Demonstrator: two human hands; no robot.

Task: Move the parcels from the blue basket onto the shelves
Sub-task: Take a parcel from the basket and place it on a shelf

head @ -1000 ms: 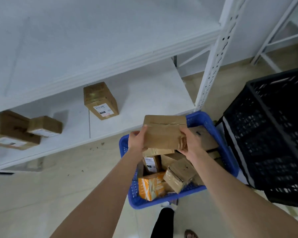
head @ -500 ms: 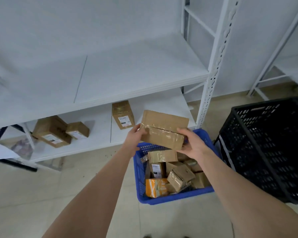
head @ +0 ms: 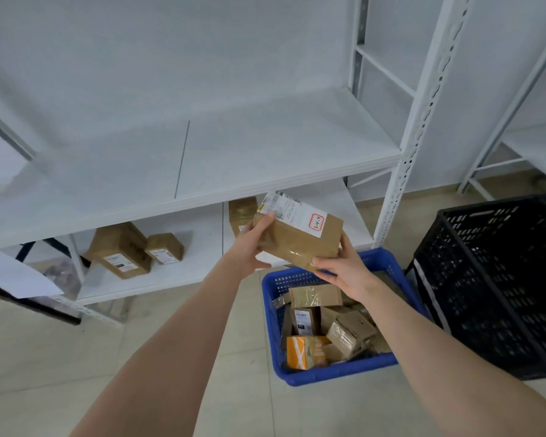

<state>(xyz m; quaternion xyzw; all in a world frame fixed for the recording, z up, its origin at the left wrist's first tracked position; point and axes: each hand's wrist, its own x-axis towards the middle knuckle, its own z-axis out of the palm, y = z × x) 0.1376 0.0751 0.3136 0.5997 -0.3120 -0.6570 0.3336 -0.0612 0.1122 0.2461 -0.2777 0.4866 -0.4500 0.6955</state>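
Note:
A flat brown cardboard parcel (head: 300, 239) with a white shipping label and a red-bordered sticker hangs above the blue basket (head: 331, 375). My left hand (head: 251, 244) grips its left end and my right hand (head: 344, 268) holds its lower right corner. The basket stands on the floor and holds several taped brown parcels and an orange box (head: 306, 351). In front of me is a white shelf unit; its middle shelf (head: 265, 152) is bare. On the bottom shelf (head: 183, 266) lie three brown parcels, one partly hidden behind my left hand.
A black plastic crate (head: 498, 285) stands on the floor right of the basket. A white perforated upright (head: 413, 134) marks the shelf unit's right front corner, and another white rack (head: 517, 134) stands further right. White paper on a dark edge (head: 16, 279) juts in at the left.
Both hands have lifted the parcel higher above the basket and turned it, so its label now faces up. My view has tilted up toward the middle shelf.

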